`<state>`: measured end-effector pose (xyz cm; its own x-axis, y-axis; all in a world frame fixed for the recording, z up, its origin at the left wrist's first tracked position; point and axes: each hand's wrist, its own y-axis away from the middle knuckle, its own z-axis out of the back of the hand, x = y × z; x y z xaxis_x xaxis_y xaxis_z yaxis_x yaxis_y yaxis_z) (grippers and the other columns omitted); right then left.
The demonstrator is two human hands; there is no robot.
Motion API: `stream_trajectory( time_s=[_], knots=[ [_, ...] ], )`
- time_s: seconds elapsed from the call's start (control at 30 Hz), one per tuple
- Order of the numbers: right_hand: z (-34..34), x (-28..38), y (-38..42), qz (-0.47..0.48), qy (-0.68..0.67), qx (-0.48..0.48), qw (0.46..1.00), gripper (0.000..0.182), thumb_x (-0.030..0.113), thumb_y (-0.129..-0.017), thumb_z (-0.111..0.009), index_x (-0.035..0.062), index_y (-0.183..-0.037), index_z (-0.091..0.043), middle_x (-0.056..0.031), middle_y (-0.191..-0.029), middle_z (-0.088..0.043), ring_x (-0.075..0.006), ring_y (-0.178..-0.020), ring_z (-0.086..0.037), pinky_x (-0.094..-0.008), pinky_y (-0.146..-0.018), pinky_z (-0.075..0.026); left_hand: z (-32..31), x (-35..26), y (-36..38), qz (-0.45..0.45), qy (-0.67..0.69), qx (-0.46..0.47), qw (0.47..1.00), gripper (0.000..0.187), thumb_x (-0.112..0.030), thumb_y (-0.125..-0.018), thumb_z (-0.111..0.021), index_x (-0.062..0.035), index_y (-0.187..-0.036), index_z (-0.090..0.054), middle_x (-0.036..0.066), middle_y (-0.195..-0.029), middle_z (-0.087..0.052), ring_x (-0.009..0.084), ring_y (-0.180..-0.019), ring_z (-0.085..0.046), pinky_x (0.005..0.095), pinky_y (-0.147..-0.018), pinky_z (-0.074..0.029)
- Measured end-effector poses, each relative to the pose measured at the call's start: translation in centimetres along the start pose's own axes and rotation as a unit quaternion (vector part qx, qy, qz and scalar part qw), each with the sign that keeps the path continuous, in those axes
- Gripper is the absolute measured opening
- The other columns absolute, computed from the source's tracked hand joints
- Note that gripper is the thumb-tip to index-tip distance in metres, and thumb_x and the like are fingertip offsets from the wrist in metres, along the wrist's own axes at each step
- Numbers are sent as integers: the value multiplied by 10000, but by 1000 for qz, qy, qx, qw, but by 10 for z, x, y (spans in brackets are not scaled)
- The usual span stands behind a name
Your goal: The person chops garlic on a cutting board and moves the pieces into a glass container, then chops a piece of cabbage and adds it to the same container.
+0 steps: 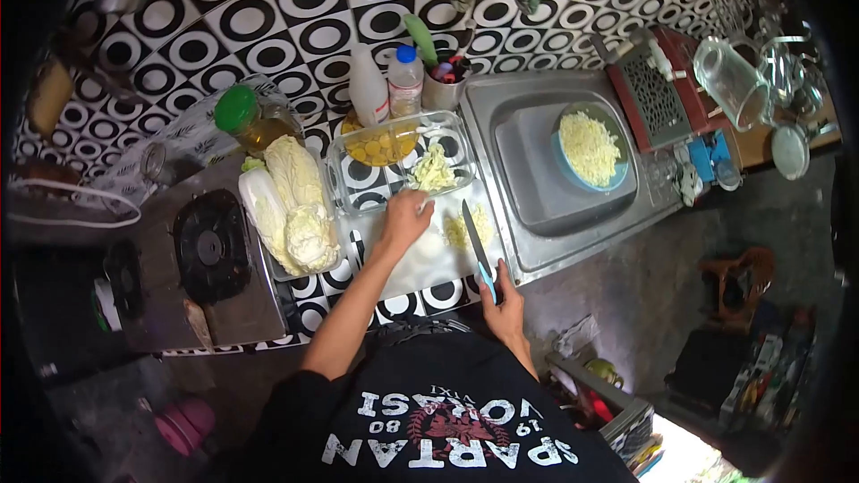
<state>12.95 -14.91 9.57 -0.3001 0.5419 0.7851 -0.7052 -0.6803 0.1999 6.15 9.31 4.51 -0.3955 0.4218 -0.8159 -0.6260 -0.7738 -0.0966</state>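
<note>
My right hand is wrapped round the light-blue handle of a knife, its dark blade pointing away from me over a white cutting board. Finely chopped cabbage lies beside and under the blade. My left hand is at the near edge of a clear plastic container, fingers curled together; what they hold, if anything, is hidden. Inside that container sits a small heap of pale cabbage pieces. A pale rounded piece rests on the board between my hands.
Left of the board, a container holds napa cabbages and a cauliflower-like head, beside a gas stove. Bottles and a utensil cup stand behind. On the right, a blue bowl of chopped cabbage sits in the metal sink.
</note>
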Motion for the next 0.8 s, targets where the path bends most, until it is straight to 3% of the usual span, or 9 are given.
stream_trajectory(
  time_s=[0.13, 0.17, 0.33, 0.4, 0.47, 0.57, 0.63, 0.67, 0.8],
  knots=[
    [14, -11, -16, 16, 11, 33, 999, 551, 214, -848, -592, 62, -1341, -396, -154, -713, -623, -243, -602, -601, -339, -590, -462, -15, 9, -44, 46, -63, -26, 997, 215, -116, -710, -667, 6, -885, -652, 195, -816, -621, 362, -803, -610, 414, -735, -492],
    [18, -13, -21, 28, -1, 35, 999, 536, 217, -847, -596, 53, -1325, -416, -166, -726, -621, -251, -619, -606, -339, -601, -466, -17, 10, -49, 77, -75, 27, 994, 232, -83, -699, -653, 9, -913, -650, 214, -868, -615, 379, -863, -597, 422, -790, -484],
    [34, -25, -51, 64, -6, 52, 997, 536, 222, -850, -593, 24, -1317, -419, -161, -715, -619, -241, -602, -593, -333, -612, -471, -25, 7, -58, 123, -140, 21, 982, 210, -37, -685, -628, -14, -890, -667, 219, -959, -590, 376, -893, -588, 411, -813, -487],
    [38, -29, -58, 62, -37, 52, 996, 520, 198, -862, -598, 25, -1322, -429, -33, -643, -552, -95, -574, -476, -261, -559, -424, -25, 7, -57, 109, -160, 46, 980, 148, -39, -681, -629, -17, -820, -674, 214, -951, -587, 368, -892, -590, 410, -811, -489],
    [43, -29, -64, 62, -37, 65, 995, 525, 193, -864, -593, 25, -1329, -418, -30, -638, -547, -95, -575, -474, -261, -561, -424, -27, 12, -57, 117, -165, 39, 979, 123, -40, -689, -617, -18, -793, -680, 210, -950, -583, 368, -899, -589, 407, -805, -491],
    [45, -33, -69, 46, -51, 70, 995, 535, 191, -863, -593, 28, -1338, -407, -32, -637, -545, -97, -576, -474, -263, -557, -422, -24, 15, -55, 72, -126, 5, 989, 120, -77, -695, -640, -33, -797, -686, 200, -903, -608, 350, -820, -614, 379, -750, -503],
    [44, -38, -70, 36, -58, 73, 995, 546, 186, -861, -595, 32, -1346, -398, -32, -634, -543, -98, -575, -475, -265, -549, -418, -17, 3, -55, 119, 37, -50, 991, 117, -100, -711, -675, -31, -806, -681, 142, -807, -649, 248, -693, -633, 314, -656, -502],
    [44, -39, -71, 38, -60, 73, 995, 546, 186, -861, -595, 32, -1346, -398, -32, -634, -543, -98, -575, -475, -265, -549, -418, -15, 4, -56, 118, 35, -51, 991, 117, -100, -711, -675, -31, -806, -681, 142, -807, -649, 248, -693, -633, 314, -656, -502],
    [43, -39, -69, 51, -53, 66, 995, 545, 178, -858, -598, 32, -1345, -400, -24, -643, -520, -94, -588, -454, -257, -553, -406, 16, 30, -40, 198, 227, -126, 945, 172, -106, -762, -680, 4, -891, -653, 50, -743, -648, 92, -652, -589, 220, -598, -469]
  ],
)
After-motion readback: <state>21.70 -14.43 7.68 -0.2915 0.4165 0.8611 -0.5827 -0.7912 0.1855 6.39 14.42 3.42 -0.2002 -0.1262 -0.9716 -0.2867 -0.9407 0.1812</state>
